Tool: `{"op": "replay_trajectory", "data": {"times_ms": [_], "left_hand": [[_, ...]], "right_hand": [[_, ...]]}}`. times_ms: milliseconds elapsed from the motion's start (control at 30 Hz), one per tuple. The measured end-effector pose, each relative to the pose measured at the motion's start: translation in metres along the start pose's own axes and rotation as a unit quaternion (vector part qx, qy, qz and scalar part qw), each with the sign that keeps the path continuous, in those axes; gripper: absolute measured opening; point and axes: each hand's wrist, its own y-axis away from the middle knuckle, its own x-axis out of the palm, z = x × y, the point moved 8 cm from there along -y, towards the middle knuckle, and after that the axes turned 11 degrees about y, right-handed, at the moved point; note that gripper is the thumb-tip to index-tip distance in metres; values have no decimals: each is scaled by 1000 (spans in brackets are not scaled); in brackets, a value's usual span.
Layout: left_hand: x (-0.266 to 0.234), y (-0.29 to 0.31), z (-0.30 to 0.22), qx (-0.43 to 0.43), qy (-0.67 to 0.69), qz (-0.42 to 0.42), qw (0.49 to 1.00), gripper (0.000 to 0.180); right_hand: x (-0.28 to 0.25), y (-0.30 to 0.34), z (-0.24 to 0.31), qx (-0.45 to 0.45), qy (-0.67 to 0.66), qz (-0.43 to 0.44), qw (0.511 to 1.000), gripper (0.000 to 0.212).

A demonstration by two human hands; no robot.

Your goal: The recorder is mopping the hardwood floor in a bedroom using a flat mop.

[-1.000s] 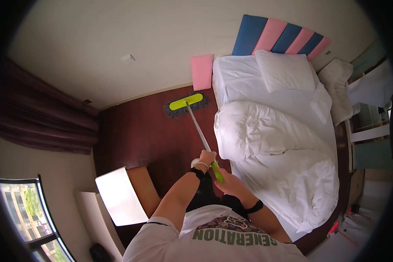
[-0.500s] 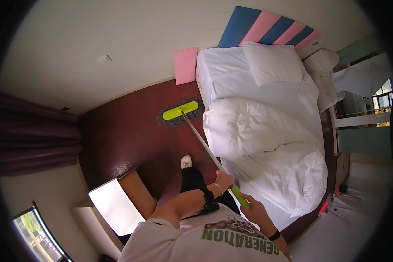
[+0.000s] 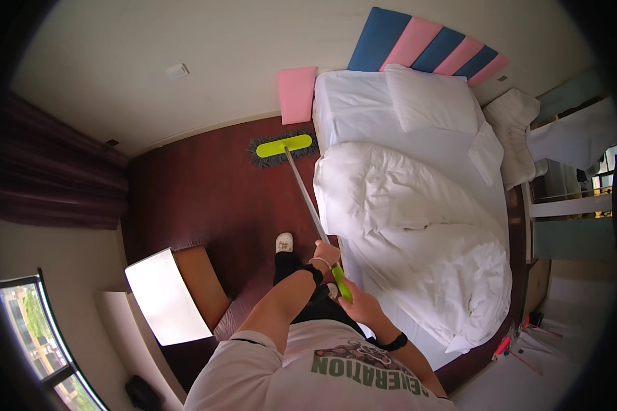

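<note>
A flat mop has a yellow-green head (image 3: pixel 284 146) fringed with dark grey strands, lying on the dark red wood floor beside the bed's near-left corner. Its slim metal pole (image 3: pixel 301 188) slants back toward me. My left hand (image 3: pixel 327 253) is wrapped round the pole just above the green handle grip (image 3: pixel 341 284). Lower down, at the grip's end, my right hand (image 3: pixel 363 303) is closed on it, its fingers partly hidden. One of my light-coloured shoes (image 3: pixel 284 242) stands on the floor ahead of me.
The bed (image 3: pixel 349 99) on the right carries a bunched white duvet (image 3: pixel 418 226) and a pillow (image 3: pixel 432 103). A pink panel (image 3: pixel 297 96) leans on the far wall. A white-topped cabinet (image 3: pixel 164 298) stands left, below a dark purple curtain (image 3: pixel 62 164).
The mop head has gone forward, closer to the pink panel and the far wall. Both my hands have shifted forward and left with the pole, keeping their grip.
</note>
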Motion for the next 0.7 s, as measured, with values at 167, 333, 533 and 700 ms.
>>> {"op": "replay_trajectory", "data": {"times_ms": [167,333,533,700], "left_hand": [[119,32,-106,-22,211,37,977,21],[118,115,-198,-282,803,189,489,19],[132,122,-209,-233,940,29,248,14],[97,112,-141,-280,897,-67,335,9]], "right_hand": [[35,109,-83,32,41,110,993,64],[15,204,-133,71,53,134,987,62],[3,202,-125,14,46,105,993,58],[3,144,-91,-65,62,50,995,54]]}}
